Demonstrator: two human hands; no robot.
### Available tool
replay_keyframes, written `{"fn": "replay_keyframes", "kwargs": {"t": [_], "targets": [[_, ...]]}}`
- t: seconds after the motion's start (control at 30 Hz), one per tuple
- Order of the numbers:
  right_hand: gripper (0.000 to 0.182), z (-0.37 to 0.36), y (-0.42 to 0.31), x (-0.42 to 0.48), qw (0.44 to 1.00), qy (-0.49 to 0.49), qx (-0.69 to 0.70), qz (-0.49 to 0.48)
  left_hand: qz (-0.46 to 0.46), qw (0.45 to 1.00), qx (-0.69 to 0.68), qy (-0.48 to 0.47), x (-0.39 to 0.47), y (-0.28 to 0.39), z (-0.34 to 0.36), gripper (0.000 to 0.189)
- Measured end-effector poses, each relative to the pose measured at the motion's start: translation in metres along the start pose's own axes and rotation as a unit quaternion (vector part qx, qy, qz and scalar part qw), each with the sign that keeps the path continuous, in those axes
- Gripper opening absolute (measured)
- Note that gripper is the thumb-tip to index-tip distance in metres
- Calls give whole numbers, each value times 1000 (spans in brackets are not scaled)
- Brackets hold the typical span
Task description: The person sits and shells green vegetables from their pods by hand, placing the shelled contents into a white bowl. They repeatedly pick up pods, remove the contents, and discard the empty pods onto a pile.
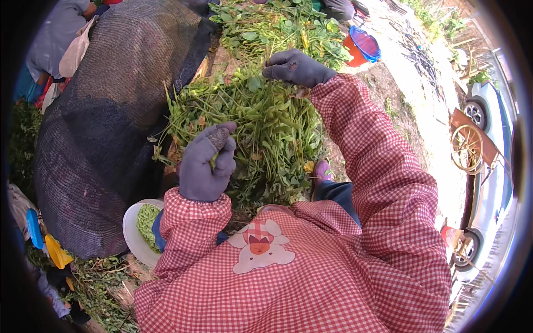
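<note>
My right hand (297,68), in a grey glove with a worn hole, pinches the brown stem (267,54) of a leafy bean plant. Green pods (272,120) hang below that hand, over a heap of cut bean plants (250,162). Nearer to me, my left hand (207,164) is raised at the heap's left edge, its gloved fingers half curled. A dark ribbed sleeve (218,138) wraps one of its digits. Whether a pod lies inside the curl is hidden. Beside my left forearm stands a white bucket (130,227) with shelled green beans (146,222) in it.
Dark shade netting (104,137) covers a large mound on the left. More bean plants (283,29) lie at the back, beside an orange bucket (354,52) with a blue liner. A person (58,41) sits beyond the netting. At right are a cart (474,141) and a parked car (487,208).
</note>
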State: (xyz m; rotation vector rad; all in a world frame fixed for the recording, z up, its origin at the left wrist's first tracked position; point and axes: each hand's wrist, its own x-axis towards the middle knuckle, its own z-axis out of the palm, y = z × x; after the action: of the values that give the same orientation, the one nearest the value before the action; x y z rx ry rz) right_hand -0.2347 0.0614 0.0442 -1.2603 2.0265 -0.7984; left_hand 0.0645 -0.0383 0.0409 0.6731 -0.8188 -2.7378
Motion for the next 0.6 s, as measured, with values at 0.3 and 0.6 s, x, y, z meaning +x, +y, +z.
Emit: {"fn": "replay_keyframes", "kwargs": {"t": [0.3,0.6], "targets": [[42,43,-44,-180,988,43,133,69,-49,995,56,74,12,-33,-10,24],[49,157,-65,-303,774,-109,586,214,-25,975,191,113,47,-84,-24,20]]}}
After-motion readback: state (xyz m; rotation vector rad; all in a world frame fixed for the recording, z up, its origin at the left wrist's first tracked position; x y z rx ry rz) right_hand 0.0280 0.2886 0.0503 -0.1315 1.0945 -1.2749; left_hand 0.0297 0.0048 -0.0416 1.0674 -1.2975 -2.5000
